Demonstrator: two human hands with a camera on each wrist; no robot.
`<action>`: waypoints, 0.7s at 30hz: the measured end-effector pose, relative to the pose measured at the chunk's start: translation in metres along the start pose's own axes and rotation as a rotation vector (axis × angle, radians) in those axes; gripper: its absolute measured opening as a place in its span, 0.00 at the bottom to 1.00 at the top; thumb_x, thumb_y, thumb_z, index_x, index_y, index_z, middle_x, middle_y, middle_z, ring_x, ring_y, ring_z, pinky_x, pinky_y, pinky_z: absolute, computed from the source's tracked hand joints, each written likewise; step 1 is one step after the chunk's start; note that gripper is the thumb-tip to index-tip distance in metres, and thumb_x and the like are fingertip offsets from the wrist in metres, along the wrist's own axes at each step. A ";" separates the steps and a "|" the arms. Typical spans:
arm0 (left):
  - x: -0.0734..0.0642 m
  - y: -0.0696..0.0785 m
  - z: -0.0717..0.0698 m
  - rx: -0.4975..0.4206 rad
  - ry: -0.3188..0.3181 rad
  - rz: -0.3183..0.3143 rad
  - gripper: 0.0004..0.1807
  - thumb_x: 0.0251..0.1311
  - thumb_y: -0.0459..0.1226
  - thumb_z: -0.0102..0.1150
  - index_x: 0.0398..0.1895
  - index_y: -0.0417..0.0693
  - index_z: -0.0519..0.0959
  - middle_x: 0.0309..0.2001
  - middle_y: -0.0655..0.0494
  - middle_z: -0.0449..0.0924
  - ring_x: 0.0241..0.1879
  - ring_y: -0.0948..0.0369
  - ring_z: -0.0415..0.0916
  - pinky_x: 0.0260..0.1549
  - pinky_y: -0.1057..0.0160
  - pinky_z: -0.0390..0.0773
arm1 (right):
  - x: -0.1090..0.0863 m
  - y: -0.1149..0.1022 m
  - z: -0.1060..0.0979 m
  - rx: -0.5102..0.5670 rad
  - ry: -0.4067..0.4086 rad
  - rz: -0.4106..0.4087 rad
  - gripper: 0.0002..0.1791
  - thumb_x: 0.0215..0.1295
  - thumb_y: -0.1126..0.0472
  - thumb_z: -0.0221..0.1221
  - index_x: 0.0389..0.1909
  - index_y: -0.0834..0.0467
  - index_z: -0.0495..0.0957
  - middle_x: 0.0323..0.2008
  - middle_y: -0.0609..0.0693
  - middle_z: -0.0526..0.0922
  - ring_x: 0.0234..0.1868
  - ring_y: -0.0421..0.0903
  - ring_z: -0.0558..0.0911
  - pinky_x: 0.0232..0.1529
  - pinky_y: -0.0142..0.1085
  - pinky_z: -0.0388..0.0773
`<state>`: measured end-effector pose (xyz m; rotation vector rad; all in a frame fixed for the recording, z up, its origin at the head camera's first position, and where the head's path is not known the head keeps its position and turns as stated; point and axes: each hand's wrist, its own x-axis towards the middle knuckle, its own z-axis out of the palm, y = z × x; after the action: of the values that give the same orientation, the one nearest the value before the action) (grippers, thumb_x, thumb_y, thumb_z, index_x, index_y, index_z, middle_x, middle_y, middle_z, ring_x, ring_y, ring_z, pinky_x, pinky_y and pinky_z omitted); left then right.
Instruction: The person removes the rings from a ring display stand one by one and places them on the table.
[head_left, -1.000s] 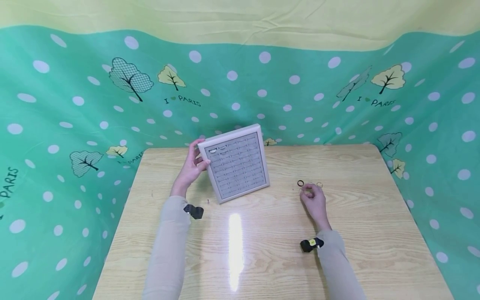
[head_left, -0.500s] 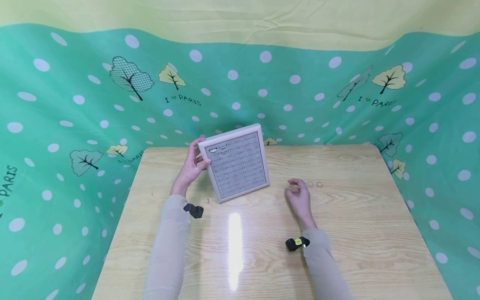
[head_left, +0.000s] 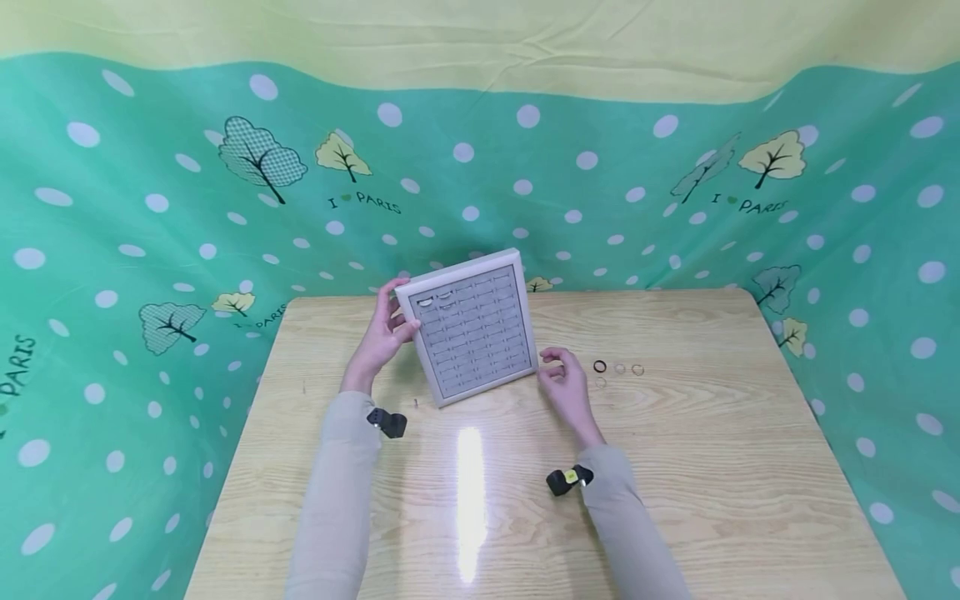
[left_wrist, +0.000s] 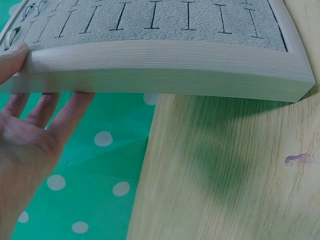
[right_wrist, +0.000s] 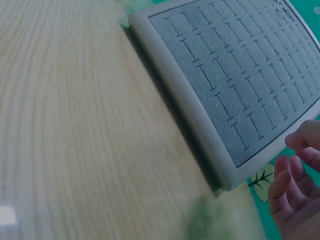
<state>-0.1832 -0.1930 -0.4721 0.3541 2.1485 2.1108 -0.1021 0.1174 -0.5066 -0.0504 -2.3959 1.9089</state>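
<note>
A ring display tray point(head_left: 472, 329) with a pale frame and grey slotted foam stands tilted up on the table. A few rings point(head_left: 425, 302) sit in its upper left slots. My left hand point(head_left: 380, 337) grips the tray's upper left side, thumb point(left_wrist: 13, 62) on the front and fingers behind. Beside the tray's lower right corner is my right hand point(head_left: 566, 385), its fingers loosely bent and apart, with no object visible between them. Whether it touches the frame, I cannot tell. To its right lie a dark ring point(head_left: 600, 366) and several thin rings point(head_left: 620, 368).
The wooden table point(head_left: 720, 467) reaches back to a green dotted curtain point(head_left: 480, 183), which also hangs at both sides. A small purple mark point(left_wrist: 298, 159) shows on the table left of the tray. Light glares off the table in front.
My right hand has moved left from the loose rings to the tray's lower right corner, uncovering the rings on the table. My left hand and the tray have stayed in place.
</note>
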 end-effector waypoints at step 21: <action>0.000 0.001 0.000 -0.021 -0.005 0.002 0.41 0.61 0.17 0.47 0.73 0.51 0.48 0.63 0.36 0.62 0.54 0.39 0.70 0.40 0.54 0.83 | 0.042 -0.004 0.024 -0.058 -0.059 -0.182 0.13 0.58 0.74 0.59 0.44 0.65 0.76 0.41 0.56 0.75 0.35 0.54 0.77 0.30 0.29 0.76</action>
<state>-0.1833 -0.1931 -0.4713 0.3598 2.1222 2.1294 -0.1458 0.0963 -0.5063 0.2164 -2.3984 1.7851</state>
